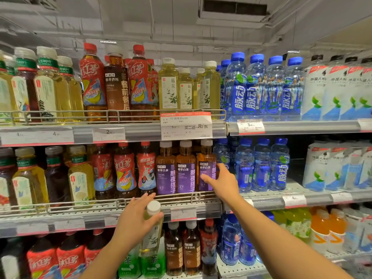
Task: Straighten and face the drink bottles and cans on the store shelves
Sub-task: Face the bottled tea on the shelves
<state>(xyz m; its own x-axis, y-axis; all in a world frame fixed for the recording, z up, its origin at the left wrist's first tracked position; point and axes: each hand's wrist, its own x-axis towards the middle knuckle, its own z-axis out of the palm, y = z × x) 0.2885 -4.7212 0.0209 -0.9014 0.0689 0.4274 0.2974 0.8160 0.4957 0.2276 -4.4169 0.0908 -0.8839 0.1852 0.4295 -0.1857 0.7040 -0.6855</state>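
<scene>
The left hand (135, 216) is gripping a pale white-capped bottle (152, 228), fingers curled round it; the right hand (222, 182) is touching a purple-labelled bottle (206, 168) with spread fingers.

The left hand (136, 218) grips a pale yellow-green tea bottle with a white cap (152, 230), held upright just below the middle shelf's grey metal front rail (100, 204). Above that rail, the right hand (223, 183) reaches with thumb and fingers spread onto the rightmost amber tea bottle with a purple label (205, 168). Two matching purple-labelled bottles (175, 168) stand left of it, blue-capped clear water bottles (261, 166) to its right.
</scene>
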